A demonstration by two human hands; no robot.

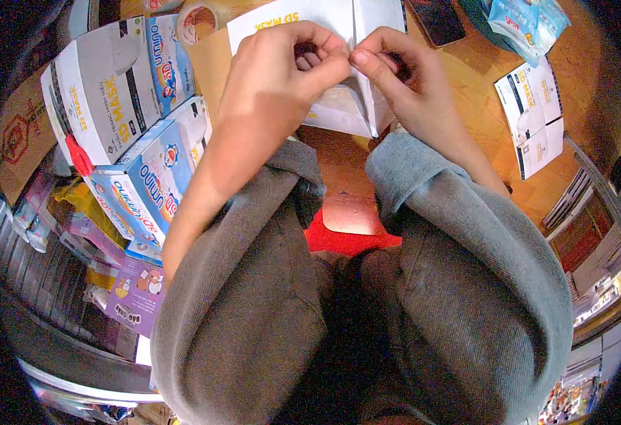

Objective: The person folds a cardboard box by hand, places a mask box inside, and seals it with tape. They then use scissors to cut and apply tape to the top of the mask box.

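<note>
A white cardboard mask box (339,117) printed "5D MASK" lies on the table under both hands, a raised seam running down its middle. My left hand (282,78) is closed in a pinch, its thumb and forefinger meeting right over that seam. From the other side my right hand (410,85) pinches too, and the fingertips of both hands touch or nearly touch. Whatever lies between the fingertips is too small or hidden to make out. The hands and wrists cover much of the box's top.
On the left stand white-and-blue mask boxes (112,92) and a roll of tape (197,25). A phone (437,21), a blue pouch (527,28) and a flattened white box (534,117) lie on the wooden table (477,71) to the right. A purple package (137,294) sits lower left.
</note>
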